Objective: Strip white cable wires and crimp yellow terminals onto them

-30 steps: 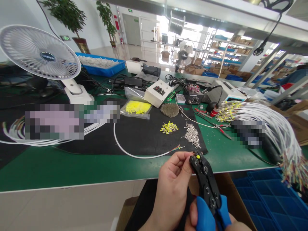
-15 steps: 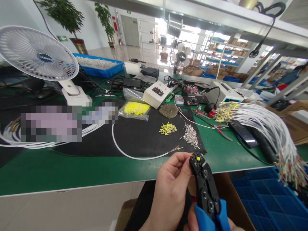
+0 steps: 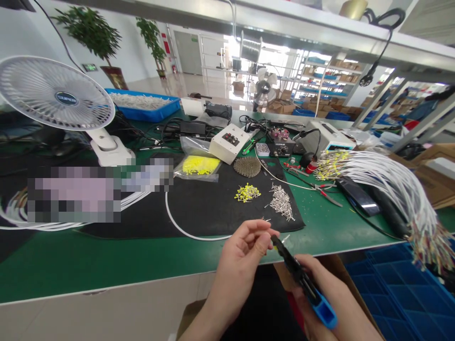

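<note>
My right hand is wrapped round the blue handles of a black-headed crimping tool, held over the table's front edge with its narrow side toward me. A bit of yellow shows at the tool's jaws, and a small pale pin shows just beyond them. My left hand is closed, its thumb and fingertips pinched together right beside the jaws; what they hold is too small to make out. A white cable curves across the black mat and passes behind my left hand.
On the mat lie a pile of yellow-sleeved terminals, a pile of bare metal terminals and a bag of yellow sleeves. A bundle of white cables hangs off the right side. A white fan stands left.
The crimping tool has been turned from its flat face to its narrow side, its head shifting slightly left. More of my right hand shows. My left hand moved slightly left, covering the cable's end.
</note>
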The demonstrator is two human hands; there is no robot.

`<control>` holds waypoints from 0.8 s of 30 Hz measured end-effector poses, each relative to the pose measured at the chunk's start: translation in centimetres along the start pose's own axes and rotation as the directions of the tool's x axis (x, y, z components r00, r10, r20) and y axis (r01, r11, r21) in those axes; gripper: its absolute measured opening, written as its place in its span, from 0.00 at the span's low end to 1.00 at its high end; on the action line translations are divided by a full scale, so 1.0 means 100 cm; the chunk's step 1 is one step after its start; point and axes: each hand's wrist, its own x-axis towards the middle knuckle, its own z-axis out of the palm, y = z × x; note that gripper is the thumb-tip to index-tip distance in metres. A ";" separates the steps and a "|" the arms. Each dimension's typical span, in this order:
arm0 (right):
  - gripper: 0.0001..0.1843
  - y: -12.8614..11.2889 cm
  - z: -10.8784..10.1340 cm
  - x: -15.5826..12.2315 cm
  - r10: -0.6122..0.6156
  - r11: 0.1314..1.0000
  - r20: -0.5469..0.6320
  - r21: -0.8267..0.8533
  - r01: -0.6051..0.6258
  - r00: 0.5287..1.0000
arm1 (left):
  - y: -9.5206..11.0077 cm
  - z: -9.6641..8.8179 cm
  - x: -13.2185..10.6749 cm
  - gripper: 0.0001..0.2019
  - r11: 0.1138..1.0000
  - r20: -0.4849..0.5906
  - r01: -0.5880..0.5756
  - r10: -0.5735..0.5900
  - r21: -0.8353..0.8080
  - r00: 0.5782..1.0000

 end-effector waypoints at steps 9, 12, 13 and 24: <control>0.43 0.013 -0.022 0.027 -0.422 0.614 -0.033 -0.746 0.259 0.906 | -0.007 -0.023 -0.002 0.14 0.989 -0.113 -0.029 0.046 0.145 0.993; 0.42 0.013 -0.022 0.029 -0.453 0.585 -0.044 -0.768 0.259 0.891 | -0.007 -0.024 -0.001 0.13 0.981 -0.128 -0.044 0.070 0.189 0.989; 0.42 0.014 -0.022 0.029 -0.458 0.582 -0.045 -0.770 0.261 0.888 | -0.007 -0.025 -0.001 0.13 0.978 -0.132 -0.049 0.078 0.205 0.988; 0.20 0.031 -0.033 0.040 -0.208 0.870 -0.150 -0.480 0.113 0.967 | -0.003 -0.054 0.030 0.09 0.389 0.116 -0.264 0.364 0.882 0.924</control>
